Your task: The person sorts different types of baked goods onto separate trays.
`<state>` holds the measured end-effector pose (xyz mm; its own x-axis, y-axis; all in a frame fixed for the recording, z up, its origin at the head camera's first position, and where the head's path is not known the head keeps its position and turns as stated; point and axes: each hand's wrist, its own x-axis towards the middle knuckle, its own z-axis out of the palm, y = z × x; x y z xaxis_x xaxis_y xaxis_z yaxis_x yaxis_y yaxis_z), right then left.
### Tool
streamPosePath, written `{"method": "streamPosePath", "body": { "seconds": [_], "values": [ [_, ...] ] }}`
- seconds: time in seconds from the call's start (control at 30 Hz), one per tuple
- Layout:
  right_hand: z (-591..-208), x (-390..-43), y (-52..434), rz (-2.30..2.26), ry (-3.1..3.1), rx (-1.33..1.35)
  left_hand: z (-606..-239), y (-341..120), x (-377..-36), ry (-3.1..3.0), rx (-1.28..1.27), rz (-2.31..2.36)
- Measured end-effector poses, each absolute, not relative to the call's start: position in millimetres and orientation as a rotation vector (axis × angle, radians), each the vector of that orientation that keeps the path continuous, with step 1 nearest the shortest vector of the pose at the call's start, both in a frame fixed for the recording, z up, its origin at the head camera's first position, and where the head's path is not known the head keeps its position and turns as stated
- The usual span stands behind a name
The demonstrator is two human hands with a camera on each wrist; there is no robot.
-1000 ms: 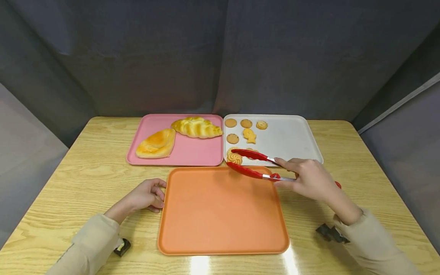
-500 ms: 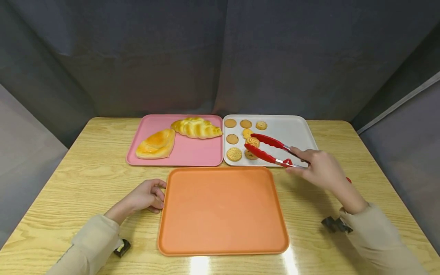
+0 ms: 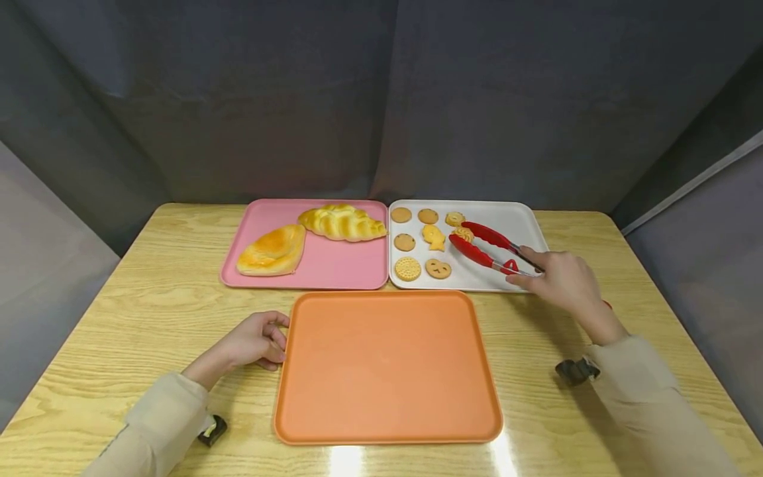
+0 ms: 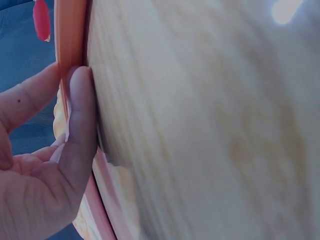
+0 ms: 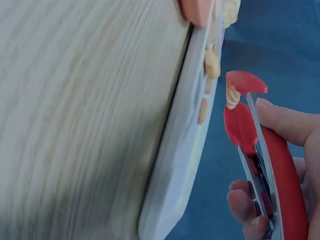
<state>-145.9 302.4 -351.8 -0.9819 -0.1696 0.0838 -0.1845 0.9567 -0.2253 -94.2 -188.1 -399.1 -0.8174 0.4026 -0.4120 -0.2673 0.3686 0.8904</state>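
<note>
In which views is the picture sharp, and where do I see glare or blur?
Head view: sharp overall, with two bright glare patches on the wooden table near the front edge of the orange tray. Left wrist view: wood grain smeared, glare spot at top right; the left hand is fairly clear. Right wrist view: wood blurred, while the red tongs and right hand look sharper.
</note>
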Motion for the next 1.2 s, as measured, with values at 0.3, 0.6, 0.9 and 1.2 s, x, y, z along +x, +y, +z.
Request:
{"method": "streamPosePath", "body": {
  "seconds": [0.3,0.6,0.9,1.2],
  "values": [
    [-364,-158,307,0.413,-3.121,0.186,-400,-186,-94,2.045,0.136,1.481],
    [-363,-152,311,0.464,-3.129,0.09,-400,-185,-95,2.044,0.135,1.478],
    [-351,-118,320,0.486,-3.007,0.115,-397,-186,-94,2.056,0.101,1.474],
    [-351,-78,330,0.45,-2.954,0.203,-396,-186,-93,2.051,0.096,1.47]
  ]
}}
